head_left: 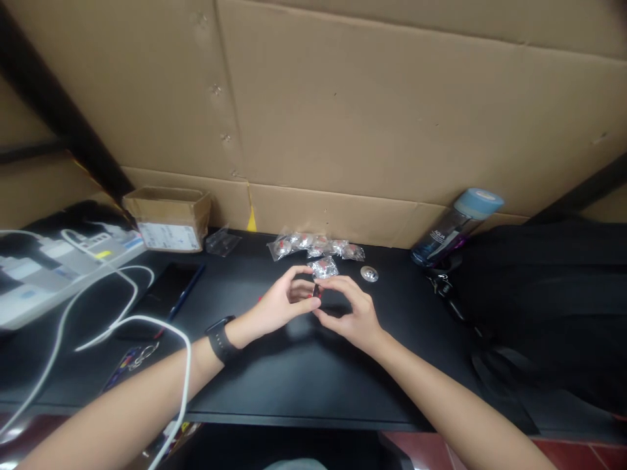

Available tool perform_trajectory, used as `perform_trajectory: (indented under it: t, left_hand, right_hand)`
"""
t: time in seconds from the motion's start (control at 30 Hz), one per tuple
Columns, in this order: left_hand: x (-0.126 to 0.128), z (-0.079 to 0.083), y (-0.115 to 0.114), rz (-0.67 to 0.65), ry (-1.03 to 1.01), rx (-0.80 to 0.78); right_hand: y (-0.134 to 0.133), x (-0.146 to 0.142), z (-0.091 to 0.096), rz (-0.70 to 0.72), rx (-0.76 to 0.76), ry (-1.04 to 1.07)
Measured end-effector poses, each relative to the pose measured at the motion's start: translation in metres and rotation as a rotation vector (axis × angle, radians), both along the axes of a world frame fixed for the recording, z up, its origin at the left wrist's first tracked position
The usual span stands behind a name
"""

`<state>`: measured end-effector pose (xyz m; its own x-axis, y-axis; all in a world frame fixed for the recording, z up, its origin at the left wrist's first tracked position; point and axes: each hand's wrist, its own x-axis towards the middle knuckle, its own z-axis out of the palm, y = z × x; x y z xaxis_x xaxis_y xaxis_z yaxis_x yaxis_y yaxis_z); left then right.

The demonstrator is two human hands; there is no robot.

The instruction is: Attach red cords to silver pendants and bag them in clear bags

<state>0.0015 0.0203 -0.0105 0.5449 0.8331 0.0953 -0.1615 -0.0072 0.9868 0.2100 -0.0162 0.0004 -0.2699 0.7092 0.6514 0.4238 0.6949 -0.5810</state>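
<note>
My left hand (283, 303) and my right hand (351, 311) meet over the middle of the black desk (294, 378). Together their fingertips pinch a small dark and red part (317, 292). A black watch band is on my left wrist. Just beyond the fingers lies a small clear plastic bag (324, 267) with red and silver content. Behind it a row of several similar little bags (313, 245) lies near the cardboard wall. A round silver disc (369, 273) rests on the desk to the right of the bags.
A small cardboard box (169, 217) stands at the back left, a white power strip (49, 261) with white cables (122, 307) beside it. A dark phone or tablet (161, 294) lies flat. A water bottle (453, 227) leans at the back right next to a black bag (548, 300).
</note>
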Motion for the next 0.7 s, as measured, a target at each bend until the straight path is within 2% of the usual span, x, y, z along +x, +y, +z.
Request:
perform_trajectory:
  t: [0.1,0.23,0.33,0.5,0.7]
  left_hand:
    - [0.001,0.001,0.000,0.055,0.024,0.048]
    - [0.000,0.000,-0.001,0.084,0.028,0.115]
    - [0.001,-0.001,-0.004,0.088,0.007,0.187]
    - [0.002,-0.001,-0.010,0.091,0.066,0.317]
    - [0.002,0.003,-0.012,0.083,0.090,0.354]
  right_hand:
    - [0.001,-0.001,0.002,-0.016,-0.052,0.035]
    - [0.002,0.000,0.005,-0.119,-0.241,0.112]
    - [0.001,0.000,0.007,-0.113,-0.328,0.103]
    - [0.001,0.000,0.006,-0.092,-0.354,0.087]
    - [0.001,-0.002,0.007,-0.063,-0.363,0.071]
